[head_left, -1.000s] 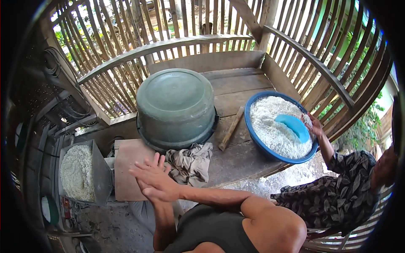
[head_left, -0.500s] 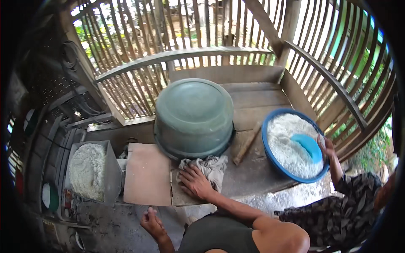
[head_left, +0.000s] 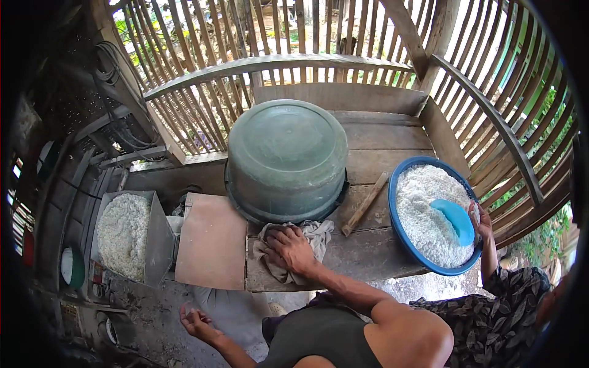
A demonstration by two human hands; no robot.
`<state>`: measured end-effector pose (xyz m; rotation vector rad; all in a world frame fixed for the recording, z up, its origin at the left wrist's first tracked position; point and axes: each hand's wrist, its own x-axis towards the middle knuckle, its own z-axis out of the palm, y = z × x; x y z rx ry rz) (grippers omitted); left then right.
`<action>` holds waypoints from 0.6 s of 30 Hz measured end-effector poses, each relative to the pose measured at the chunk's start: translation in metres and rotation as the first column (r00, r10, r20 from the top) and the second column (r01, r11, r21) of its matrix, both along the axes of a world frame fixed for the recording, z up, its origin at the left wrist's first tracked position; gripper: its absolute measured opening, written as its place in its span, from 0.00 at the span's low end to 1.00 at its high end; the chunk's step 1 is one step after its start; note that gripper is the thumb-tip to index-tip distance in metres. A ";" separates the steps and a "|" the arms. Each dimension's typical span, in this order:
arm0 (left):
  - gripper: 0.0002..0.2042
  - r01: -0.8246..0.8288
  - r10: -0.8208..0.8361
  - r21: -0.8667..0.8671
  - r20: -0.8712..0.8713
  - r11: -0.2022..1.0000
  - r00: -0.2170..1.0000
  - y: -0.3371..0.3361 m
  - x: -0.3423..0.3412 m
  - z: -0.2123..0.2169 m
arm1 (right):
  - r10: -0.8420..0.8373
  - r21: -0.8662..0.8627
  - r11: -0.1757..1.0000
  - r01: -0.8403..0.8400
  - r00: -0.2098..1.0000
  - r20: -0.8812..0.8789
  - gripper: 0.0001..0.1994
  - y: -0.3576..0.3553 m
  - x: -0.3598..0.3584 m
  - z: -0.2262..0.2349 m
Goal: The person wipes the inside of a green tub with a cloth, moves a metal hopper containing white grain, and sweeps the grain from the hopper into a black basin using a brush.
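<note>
Bamboo slats wall in a rough plank desk [head_left: 380,251] under an upturned green tub [head_left: 287,161]. Just in front of the tub lies a crumpled grey rag [head_left: 307,236], and the right hand [head_left: 293,248] rests flat on top of it, its grip spread and pressing, not closed around the cloth. The left hand [head_left: 197,322] hangs low, well apart, palm up with the grip loosely apart and empty. Right of the rag, another person's hand [head_left: 481,224] touches a blue scoop [head_left: 455,221] in a blue basin [head_left: 397,228] of white grain.
</note>
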<state>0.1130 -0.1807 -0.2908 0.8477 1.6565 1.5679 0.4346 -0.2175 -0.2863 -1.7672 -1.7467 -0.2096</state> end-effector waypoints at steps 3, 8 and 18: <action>0.20 -0.031 0.031 0.003 -0.099 1.000 0.995 0.019 -0.019 -0.008 | -0.037 -0.002 0.999 0.037 0.999 -0.033 0.16 0.002 -0.001 -0.002; 0.26 0.035 -0.008 0.216 -0.126 0.976 0.992 0.095 -0.094 -0.066 | -0.006 0.214 0.955 0.207 0.732 -0.682 0.19 -0.013 0.006 0.056; 0.47 0.232 -0.169 0.133 -0.370 0.964 0.914 0.167 -0.128 -0.101 | -0.061 0.815 0.366 0.449 0.885 -0.461 0.43 -0.123 0.127 0.297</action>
